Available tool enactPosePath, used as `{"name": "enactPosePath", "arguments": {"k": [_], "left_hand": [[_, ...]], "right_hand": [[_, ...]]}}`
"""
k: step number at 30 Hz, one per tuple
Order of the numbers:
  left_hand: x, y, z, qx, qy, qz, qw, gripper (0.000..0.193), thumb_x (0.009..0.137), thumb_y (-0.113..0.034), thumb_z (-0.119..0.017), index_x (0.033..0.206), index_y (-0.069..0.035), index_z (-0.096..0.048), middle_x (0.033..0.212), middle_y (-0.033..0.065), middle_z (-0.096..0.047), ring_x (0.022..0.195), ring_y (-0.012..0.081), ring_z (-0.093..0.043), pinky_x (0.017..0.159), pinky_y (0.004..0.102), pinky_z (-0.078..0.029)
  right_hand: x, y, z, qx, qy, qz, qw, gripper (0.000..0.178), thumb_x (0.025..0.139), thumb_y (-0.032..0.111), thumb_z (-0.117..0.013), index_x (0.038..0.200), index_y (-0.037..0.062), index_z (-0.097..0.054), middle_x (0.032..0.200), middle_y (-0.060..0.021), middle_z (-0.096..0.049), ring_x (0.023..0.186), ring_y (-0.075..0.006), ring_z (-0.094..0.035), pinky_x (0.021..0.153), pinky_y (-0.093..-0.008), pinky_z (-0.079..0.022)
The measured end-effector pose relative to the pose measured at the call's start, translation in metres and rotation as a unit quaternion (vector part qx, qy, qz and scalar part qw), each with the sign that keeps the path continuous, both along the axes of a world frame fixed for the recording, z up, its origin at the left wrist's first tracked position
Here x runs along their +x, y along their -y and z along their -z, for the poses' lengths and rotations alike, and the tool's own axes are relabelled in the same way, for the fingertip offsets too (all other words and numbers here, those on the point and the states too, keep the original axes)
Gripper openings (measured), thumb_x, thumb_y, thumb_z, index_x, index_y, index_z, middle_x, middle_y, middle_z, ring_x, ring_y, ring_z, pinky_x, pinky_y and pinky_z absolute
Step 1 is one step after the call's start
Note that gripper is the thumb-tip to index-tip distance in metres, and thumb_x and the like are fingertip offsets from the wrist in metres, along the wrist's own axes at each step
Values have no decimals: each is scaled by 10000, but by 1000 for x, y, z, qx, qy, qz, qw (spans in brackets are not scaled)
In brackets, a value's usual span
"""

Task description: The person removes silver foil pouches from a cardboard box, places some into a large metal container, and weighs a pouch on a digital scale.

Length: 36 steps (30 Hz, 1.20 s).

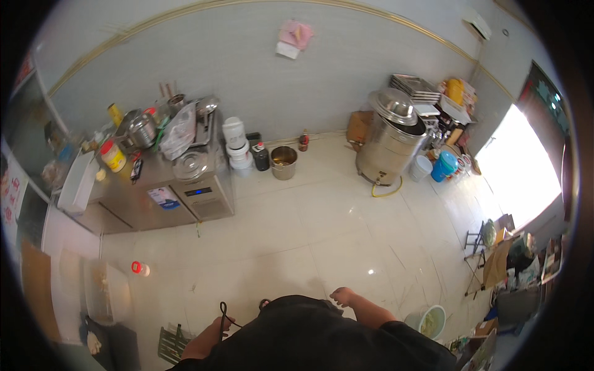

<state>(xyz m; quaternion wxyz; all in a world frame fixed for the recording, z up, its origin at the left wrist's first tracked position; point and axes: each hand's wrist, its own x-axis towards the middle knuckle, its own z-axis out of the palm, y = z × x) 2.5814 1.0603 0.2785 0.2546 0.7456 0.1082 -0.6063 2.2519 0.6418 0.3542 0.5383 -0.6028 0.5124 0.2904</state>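
My left hand (pixel 221 325) hangs low beside my dark shirt. A black cord (pixel 223 307) loops in front of it; whether the fingers grip the cord is not clear. On the other side of my body, my right hand (pixel 341 297) hangs in the air above the tiled floor, fingers loosely bent and apart, with nothing seen in it. Nearest to my left hand is a green slatted stool (pixel 172 344). A pale bucket (pixel 440 311) with light green contents stands to the right of my right forearm.
A steel counter (pixel 117 207) loaded with pots stands at the far left. Ahead are a steel pot (pixel 284 170) and a tall steel boiler (pixel 380 151) with a yellow hose (pixel 388 194). A red-lidded jar (pixel 141 269) sits on the floor. Folding stands (pixel 475 266) and clutter line the right.
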Motion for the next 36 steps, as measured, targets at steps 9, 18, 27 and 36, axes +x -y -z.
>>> {"name": "enactPosePath", "arguments": {"k": [9, 18, 27, 36], "left_hand": [[-29, 162, -24, -13, 50, 256, 965, 329, 893, -337, -579, 1003, -30, -617, 930, 128, -610, 832, 229, -571, 775, 390, -469], [-148, 400, -23, -26, 23, 489, 871, 329, 885, -332, -599, 1065, -58, -603, 994, 122, -595, 877, 249, -565, 792, 437, -469], [-255, 636, 7, 17, 50, 628, 776, 350, 877, -327, -618, 1128, -86, -588, 1057, 116, -581, 921, 269, -559, 809, 485, -469], [-496, 928, 21, 58, 64, 811, 579, 388, 869, -322, -637, 1190, -113, -573, 1121, 110, -566, 966, 289, -552, 826, 533, -469]], "right_hand": [[-176, 31, 68, -11, -49, 150, 987, 444, 841, 379, -618, 1144, 55, -626, 1012, -117, -643, 866, -250, -641, 710, -412, -557], [-344, 17, 83, -33, -67, 323, 943, 380, 834, 366, -615, 1003, 30, -669, 812, -128, -651, 703, -246, -625, 652, -439, -550], [-465, 48, 98, 3, -43, 563, 825, 304, 836, 323, -630, 977, 55, -666, 703, -87, -586, 630, -211, -565, 626, -436, -532], [-555, 43, 80, 35, -42, 819, 571, 219, 828, 260, -664, 921, 63, -650, 755, -62, -605, 648, -168, -579, 526, -358, -463]]}}
